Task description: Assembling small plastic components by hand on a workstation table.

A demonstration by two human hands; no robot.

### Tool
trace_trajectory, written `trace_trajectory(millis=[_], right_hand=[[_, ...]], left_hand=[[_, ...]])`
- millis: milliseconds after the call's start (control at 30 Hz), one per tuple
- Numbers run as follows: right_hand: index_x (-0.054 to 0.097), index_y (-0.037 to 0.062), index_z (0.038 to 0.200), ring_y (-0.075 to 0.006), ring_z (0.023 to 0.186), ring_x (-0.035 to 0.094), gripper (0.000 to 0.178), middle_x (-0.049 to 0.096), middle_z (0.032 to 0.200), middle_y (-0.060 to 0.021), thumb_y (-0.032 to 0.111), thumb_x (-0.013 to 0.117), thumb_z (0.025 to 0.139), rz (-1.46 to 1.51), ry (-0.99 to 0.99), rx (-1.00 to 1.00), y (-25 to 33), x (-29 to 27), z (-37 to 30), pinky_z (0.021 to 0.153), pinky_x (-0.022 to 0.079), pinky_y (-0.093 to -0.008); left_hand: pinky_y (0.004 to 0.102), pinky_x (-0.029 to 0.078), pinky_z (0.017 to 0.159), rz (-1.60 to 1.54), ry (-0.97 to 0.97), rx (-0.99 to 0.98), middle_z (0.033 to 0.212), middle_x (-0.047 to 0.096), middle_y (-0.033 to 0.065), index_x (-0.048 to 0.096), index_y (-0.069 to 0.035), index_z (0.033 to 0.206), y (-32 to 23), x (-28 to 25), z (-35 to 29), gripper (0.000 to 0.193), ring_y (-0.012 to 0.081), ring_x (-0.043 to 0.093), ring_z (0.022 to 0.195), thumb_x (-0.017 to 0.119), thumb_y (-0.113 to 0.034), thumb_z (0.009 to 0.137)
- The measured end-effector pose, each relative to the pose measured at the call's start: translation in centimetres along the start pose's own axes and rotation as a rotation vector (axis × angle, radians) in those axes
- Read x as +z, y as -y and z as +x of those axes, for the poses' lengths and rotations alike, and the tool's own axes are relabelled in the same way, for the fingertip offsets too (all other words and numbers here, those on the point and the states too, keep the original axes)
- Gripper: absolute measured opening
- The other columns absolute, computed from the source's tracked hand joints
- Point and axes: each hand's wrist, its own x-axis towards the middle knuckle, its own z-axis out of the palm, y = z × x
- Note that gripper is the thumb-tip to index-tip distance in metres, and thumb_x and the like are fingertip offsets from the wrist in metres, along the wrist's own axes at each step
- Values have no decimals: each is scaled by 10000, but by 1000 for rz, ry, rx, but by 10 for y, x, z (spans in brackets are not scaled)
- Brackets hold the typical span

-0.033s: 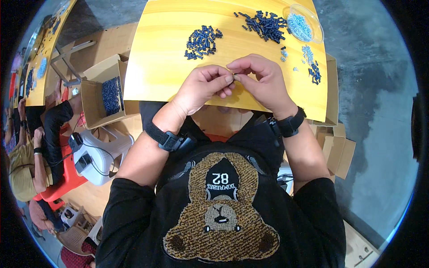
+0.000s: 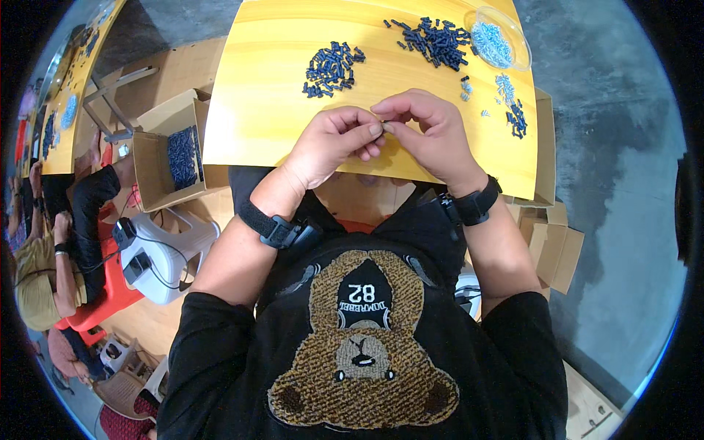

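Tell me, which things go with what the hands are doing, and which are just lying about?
Probably for the job:
bare left hand, bare right hand, pinching a tiny, unclear item
small black cylindrical pieces in heaps
tiny silvery-blue pieces
round clear plastic dish

Probably just lying about:
white plastic stool
brown cardboard box at right

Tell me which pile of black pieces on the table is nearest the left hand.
The leftmost pile, just beyond the left hand; the middle pile lies by the clear dish, the small pile far right.

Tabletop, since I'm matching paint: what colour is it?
The tabletop is yellow with faint wood-like grain; best in the head view.
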Motion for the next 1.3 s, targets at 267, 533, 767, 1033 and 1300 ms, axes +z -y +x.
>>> trace_trajectory(millis=[267, 533, 767, 1033, 1300], right_hand=[[673, 19, 900, -120, 741, 606, 158, 638, 817, -55, 8, 623, 751, -25, -50, -54, 2, 5, -6, 658, 476, -227], [677, 20, 870, -108, 690, 575, 111, 618, 770, -51, 86, 671, 781, -82, -128, 142, -5, 5, -15, 629, 459, -220], [674, 9, 845, -98, 683, 566, 106, 616, 762, -48, 99, 669, 789, -3, -144, 221, -11, 3, -18, 612, 443, -215], [664, 10, 809, -95, 648, 529, 82, 590, 725, -34, 91, 666, 792, -20, -194, 160, -10, 8, -19, 581, 415, -219], [669, 13, 814, -95, 667, 547, 77, 600, 738, -29, 86, 673, 788, -2, -231, 153, -14, 9, -20, 591, 425, -217]], left_hand=[[216, 466, 638, 11, 10, 35, 834, 614, 29, 610, -20, 954, 2, -2, -3, 115, 105, 582, 709, 592, -111, 885], [210, 472, 642, 21, -5, 63, 798, 618, 33, 618, -11, 945, 1, 2, -3, 126, 90, 578, 691, 586, -122, 893], [209, 479, 636, 96, -8, -10, 835, 623, 37, 611, 0, 976, -5, 8, -5, 143, 94, 593, 700, 581, -114, 895], [222, 492, 662, 68, -9, 28, 831, 640, 63, 627, 17, 990, 1, 2, -3, 159, 120, 604, 723, 631, -35, 839], [232, 508, 680, 45, -64, 0, 837, 654, 88, 642, 29, 997, -1, 7, -2, 168, 131, 608, 711, 627, -23, 838]])
